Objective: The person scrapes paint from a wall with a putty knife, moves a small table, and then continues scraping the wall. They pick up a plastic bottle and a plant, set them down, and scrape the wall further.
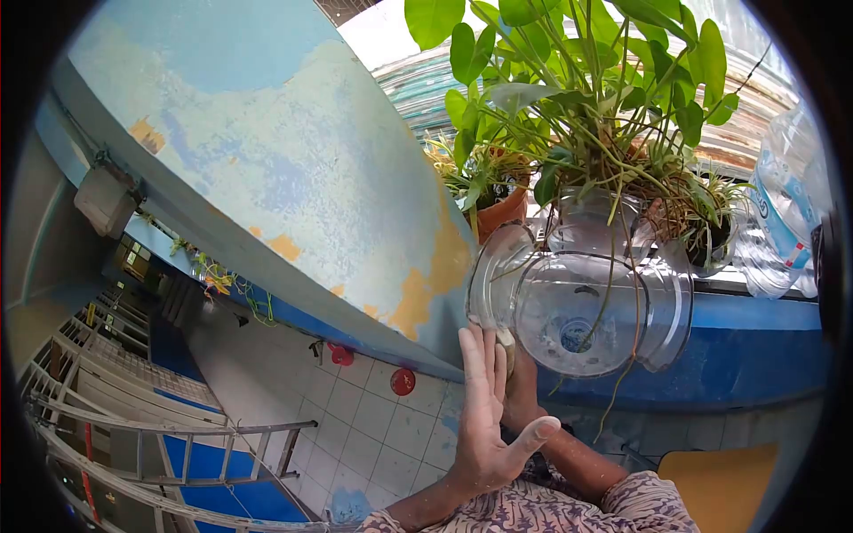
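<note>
My left hand [484, 413] is raised from the lower left, its fingers stretched upward side by side and its thumb out to the right. Pale dust covers its skin. Close behind it is my right hand [522, 382], whose fingers are mostly hidden. A small pale piece [506, 338] shows between the hands near the fingertips; I cannot make out what it is or which hand bears it. Just right of the fingertips stands a large clear round vessel [577, 311]. Long roots hang across it from the leafy green plant [591, 107] above.
A peeling blue wall [267, 151] slants down at the left. Behind the vessel are a terracotta pot [504, 213] and, at the right, clear plastic bottles [786, 200]. Below are a metal ladder [187, 457], a tiled floor [382, 444] and a yellow surface [721, 484].
</note>
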A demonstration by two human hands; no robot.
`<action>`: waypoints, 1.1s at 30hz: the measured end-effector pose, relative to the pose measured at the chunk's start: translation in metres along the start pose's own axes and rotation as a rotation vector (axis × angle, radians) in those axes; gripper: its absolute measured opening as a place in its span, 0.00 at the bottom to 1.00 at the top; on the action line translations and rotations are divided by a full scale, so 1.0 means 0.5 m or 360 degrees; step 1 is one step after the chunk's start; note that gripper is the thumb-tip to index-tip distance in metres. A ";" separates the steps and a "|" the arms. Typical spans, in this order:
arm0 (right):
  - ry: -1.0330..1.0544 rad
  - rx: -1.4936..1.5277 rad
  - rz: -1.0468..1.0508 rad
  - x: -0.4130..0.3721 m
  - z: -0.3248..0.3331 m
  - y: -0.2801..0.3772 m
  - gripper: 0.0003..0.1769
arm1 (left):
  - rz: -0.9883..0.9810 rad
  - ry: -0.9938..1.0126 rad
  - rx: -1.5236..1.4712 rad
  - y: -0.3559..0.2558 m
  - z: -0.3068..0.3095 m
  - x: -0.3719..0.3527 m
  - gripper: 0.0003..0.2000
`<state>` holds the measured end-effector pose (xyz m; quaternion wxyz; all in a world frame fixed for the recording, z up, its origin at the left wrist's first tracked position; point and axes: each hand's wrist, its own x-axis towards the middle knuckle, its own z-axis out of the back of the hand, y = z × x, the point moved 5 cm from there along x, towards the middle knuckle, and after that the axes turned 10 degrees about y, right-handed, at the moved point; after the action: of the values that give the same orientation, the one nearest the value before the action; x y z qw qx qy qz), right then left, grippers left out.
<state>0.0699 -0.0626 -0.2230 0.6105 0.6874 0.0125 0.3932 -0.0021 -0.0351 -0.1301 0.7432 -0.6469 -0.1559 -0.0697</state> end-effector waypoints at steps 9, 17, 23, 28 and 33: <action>0.0029 0.0679 -0.0236 0.084 -0.019 -0.030 0.36 | -0.0390 0.0241 0.1043 -0.098 0.012 0.086 0.61; 0.0089 0.0231 -0.0198 0.125 0.055 -0.049 0.34 | -0.0885 0.0506 0.1078 -0.138 0.016 0.254 0.68; -0.0042 -0.0466 -0.0112 0.088 0.083 -0.072 0.27 | -0.0944 0.0417 0.1372 -0.186 0.012 0.343 0.61; -0.0222 -0.0119 -0.0008 0.206 0.108 -0.024 0.19 | -0.0757 0.0307 0.1431 -0.206 -0.012 0.459 0.54; -0.0184 -0.0326 0.0293 0.189 0.059 -0.009 0.29 | -0.0581 0.0413 0.1595 -0.242 -0.020 0.535 0.52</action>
<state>0.1536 -0.0387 -0.1754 0.6384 0.6413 -0.1260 0.4065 0.2140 -0.0373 0.0688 0.9493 -0.1621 -0.1867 -0.1939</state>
